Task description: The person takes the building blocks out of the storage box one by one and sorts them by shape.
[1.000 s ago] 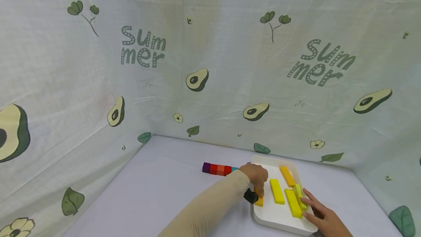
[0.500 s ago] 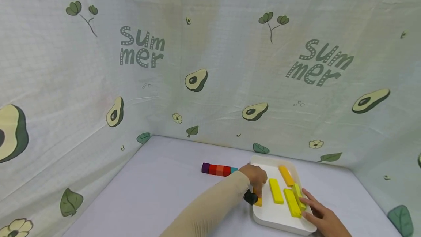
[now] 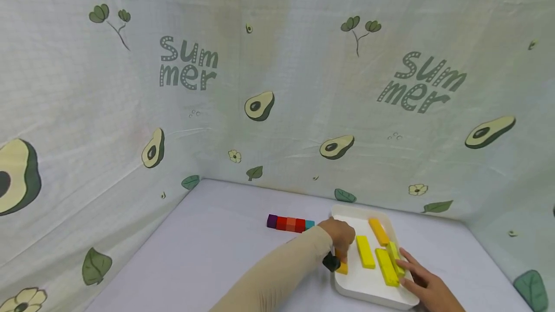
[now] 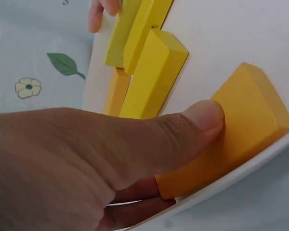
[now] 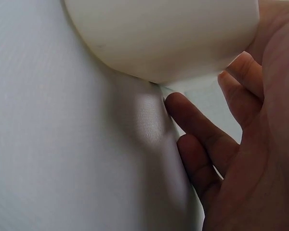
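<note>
At the left side of a white tray [image 3: 368,297], my left hand [image 3: 340,235] holds an orange block [image 3: 342,267]. In the left wrist view, the thumb presses on the block's broad face and fingers show at its near end. My right hand [image 3: 429,285] grips the tray's right rim, some fingertips over it and others outside. One fingertip touches a lime-yellow block [image 3: 393,253] leaning by that wall. Inside the tray lie two yellow blocks, a left one [image 3: 365,252] and a right one [image 3: 387,267], and a second orange block [image 3: 378,231].
A row of small cubes [image 3: 291,224], purple, red, coral and turquoise, lies on the white table [image 3: 208,240] left of the tray. Patterned cloth [image 3: 295,76] hangs behind and along the sides. A black object [image 3: 331,261] sits at my left wrist.
My left hand shifts very slightly to the right, and a little more of the turquoise cube shows beside it. The right hand, tray and blocks look the same.
</note>
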A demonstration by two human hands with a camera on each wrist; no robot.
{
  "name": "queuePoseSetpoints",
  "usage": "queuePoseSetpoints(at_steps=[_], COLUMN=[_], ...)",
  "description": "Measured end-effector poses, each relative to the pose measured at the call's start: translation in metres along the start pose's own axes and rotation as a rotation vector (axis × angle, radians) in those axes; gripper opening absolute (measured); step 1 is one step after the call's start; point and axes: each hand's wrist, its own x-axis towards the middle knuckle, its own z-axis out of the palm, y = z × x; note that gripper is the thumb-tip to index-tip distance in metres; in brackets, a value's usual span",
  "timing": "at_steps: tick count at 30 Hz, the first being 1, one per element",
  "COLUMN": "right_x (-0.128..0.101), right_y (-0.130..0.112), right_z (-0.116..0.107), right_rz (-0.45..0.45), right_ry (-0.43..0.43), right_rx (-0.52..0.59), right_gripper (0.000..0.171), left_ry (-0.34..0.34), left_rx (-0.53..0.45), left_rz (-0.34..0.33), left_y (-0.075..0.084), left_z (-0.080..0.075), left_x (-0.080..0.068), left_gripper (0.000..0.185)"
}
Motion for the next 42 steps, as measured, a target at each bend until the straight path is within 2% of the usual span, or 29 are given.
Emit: queuePoseSetpoints(at_steps=[5,9,12,22,30,42], right_x=[0.001,0.001,-0.001,-0.003,-0.002,-0.001], right_y=[0.001,0.004,0.006,0.002,-0.001,-0.002], right_z=[0.001,0.006,0.008,0.001,0.001,0.001], right_rz=[-0.001,0.013,0.020,0.010,0.020,0.015], right_ry=[-0.002,-0.008,-0.007,0.000,0.002,0.029], right_rx=[0.003,0.031,0.054,0.013,0.014,-0.002], right_gripper=[0.071,0.072,0.072,0.071,0.071,0.071], left_ry=[0.006,-0.023,-0.039,-0.003,-0.003,0.022], left_rx=[-0.017,-0.029,0.001,0.052,0.035,0.072], left_rz=[0.020,0.051,0.080,0.148,0.170,0.188], left_y=[-0.006,-0.010,-0.010,-0.012,-0.014,-0.016], left_z=[0.002,0.004,0.005,0.005,-0.002,-0.005], left_x=[-0.002,-0.003,-0.001,0.008,0.003,-0.001], left_gripper=[0.041,0.044,0.044,0.051,0.033,0.035])
